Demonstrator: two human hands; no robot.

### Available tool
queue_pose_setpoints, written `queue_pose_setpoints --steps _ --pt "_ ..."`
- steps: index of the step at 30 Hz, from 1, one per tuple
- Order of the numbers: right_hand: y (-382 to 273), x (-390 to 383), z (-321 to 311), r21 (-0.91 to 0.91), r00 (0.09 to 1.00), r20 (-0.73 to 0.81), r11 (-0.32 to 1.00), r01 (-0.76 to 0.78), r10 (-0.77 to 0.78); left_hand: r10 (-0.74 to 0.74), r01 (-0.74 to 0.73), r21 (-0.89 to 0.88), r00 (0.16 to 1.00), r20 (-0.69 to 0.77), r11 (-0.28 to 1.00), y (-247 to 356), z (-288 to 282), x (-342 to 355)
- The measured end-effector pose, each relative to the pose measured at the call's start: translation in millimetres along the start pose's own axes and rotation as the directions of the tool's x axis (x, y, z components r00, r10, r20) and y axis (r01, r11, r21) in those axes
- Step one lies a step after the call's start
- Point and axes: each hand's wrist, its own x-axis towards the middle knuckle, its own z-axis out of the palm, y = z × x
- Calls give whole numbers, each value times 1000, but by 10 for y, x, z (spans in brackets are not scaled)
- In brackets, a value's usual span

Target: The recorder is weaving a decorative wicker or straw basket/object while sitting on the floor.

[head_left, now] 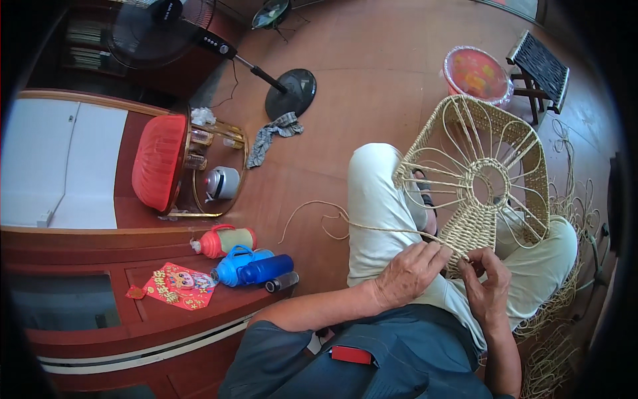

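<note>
Much reddish floor (372,80) (fan (216,44), wickerwork (473,226))

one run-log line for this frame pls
left hand: curled at woven piece, near end | right hand: curled at same end | woven piece: over legs | cord: trailing leftward

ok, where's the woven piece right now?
Head view, right of centre: the woven piece sits over the pale trouser legs, its near end at the left hand and right hand. Beyond its far rim is a reddish basin.
</note>
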Motion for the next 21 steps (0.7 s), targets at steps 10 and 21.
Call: queue_pose_setpoints --steps 10,21 --pt "-26 81 57 -157 990 35 978 140 -136 -34 -15 375 992 125 927 117 22 164" --pt "-39 82 84 -180 993 39 976 121 -116 149 -122 227 983 -105 966 -190 107 63"
